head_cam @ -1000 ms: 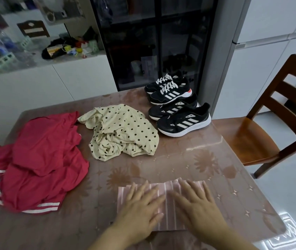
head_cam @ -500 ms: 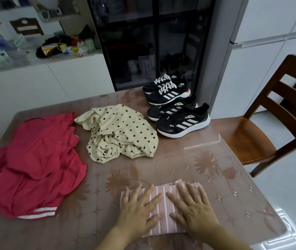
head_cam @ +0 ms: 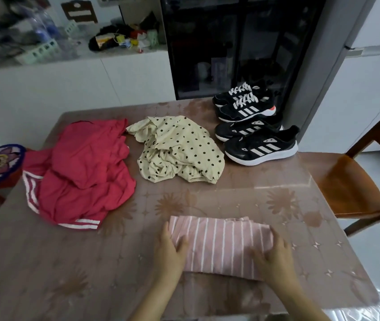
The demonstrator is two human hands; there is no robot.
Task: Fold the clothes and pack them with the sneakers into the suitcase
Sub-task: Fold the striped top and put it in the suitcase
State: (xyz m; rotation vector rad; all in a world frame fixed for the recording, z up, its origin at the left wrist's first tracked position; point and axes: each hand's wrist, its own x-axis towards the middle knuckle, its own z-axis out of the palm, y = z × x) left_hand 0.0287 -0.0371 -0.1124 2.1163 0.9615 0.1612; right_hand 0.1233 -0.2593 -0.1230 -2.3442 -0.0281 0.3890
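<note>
We grip the folded striped top (head_cam: 221, 244).
Our left hand (head_cam: 169, 250) and right hand (head_cam: 274, 254) clasp its ends, thumbs on top; it lies on the table (head_cam: 87, 274) near us, sneakers (head_cam: 261, 148) at the far corner.

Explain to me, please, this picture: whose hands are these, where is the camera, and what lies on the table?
No machine is here: a person works with bare hands, and the camera sits on that person's head, looking forward and down. The left hand and right hand hold the two ends of a folded pink striped garment on the table. Behind it lie, unfolded, a red garment with white stripes and a cream polka-dot garment. Four black sneakers stand at the far right corner.
</note>
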